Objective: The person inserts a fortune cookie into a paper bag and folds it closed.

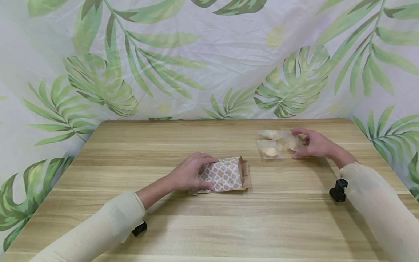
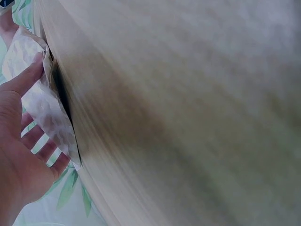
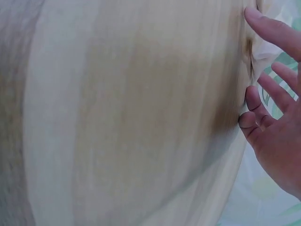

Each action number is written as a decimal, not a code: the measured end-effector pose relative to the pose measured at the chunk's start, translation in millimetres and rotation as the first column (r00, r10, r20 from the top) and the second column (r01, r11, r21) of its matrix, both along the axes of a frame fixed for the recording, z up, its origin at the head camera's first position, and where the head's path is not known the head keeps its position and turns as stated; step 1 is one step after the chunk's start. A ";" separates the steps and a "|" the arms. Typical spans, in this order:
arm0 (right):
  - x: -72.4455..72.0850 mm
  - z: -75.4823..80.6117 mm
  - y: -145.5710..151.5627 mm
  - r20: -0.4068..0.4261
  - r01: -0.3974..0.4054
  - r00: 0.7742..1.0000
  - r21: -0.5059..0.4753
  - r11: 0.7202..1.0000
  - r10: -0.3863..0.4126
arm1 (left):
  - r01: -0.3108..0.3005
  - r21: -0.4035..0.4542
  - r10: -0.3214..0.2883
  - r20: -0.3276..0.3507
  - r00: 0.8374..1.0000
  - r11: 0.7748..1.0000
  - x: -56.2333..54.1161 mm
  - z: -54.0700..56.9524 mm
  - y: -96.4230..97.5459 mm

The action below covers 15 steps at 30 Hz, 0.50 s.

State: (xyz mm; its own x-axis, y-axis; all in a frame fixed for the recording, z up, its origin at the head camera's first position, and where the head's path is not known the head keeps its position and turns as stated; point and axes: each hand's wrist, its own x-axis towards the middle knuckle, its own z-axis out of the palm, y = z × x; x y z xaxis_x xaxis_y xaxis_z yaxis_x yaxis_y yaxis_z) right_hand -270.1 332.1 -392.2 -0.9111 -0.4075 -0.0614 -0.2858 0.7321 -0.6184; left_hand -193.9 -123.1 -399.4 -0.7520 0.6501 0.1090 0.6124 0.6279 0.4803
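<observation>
A brown paper bag (image 1: 226, 174) with a white lattice print lies on its side, its mouth facing right. My left hand (image 1: 193, 173) holds it at the closed end, thumb along the near edge and fingers over the far one. The same grip shows in the left wrist view, with the bag (image 2: 44, 103) between thumb and fingers. Small clear packets (image 1: 270, 151) with pale yellow pieces inside lie in a group at the back right. At the group's right edge is my right hand (image 1: 314, 143), thumb and fingers spread beside the nearest packet (image 1: 291, 142); contact is unclear.
The wood-grain table (image 1: 209, 225) reaches back to a leaf-printed cloth (image 1: 229, 65). Small black devices hang under both cuffs, one at the right sleeve (image 1: 376, 200) and one at the left sleeve (image 1: 101, 222).
</observation>
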 end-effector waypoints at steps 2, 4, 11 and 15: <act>0.2 0.0 -1.3 -0.004 -0.004 1.000 -0.007 1.000 0.004 | 0.000 0.001 0.000 0.001 1.000 1.000 0.1 0.0 -0.1; 0.8 0.3 -2.1 -0.001 -0.008 1.000 -0.018 1.000 0.008 | 0.002 0.002 -0.002 0.001 1.000 1.000 0.3 0.2 -0.3; 2.5 3.6 0.8 0.039 -0.027 0.999 -0.042 0.999 0.029 | -0.001 -0.007 0.002 0.006 1.000 1.000 0.8 1.8 -0.1; 2.8 1.9 2.0 0.045 -0.005 0.999 -0.055 0.998 0.008 | 0.004 -0.004 -0.004 -0.007 1.000 1.000 1.3 2.3 -0.1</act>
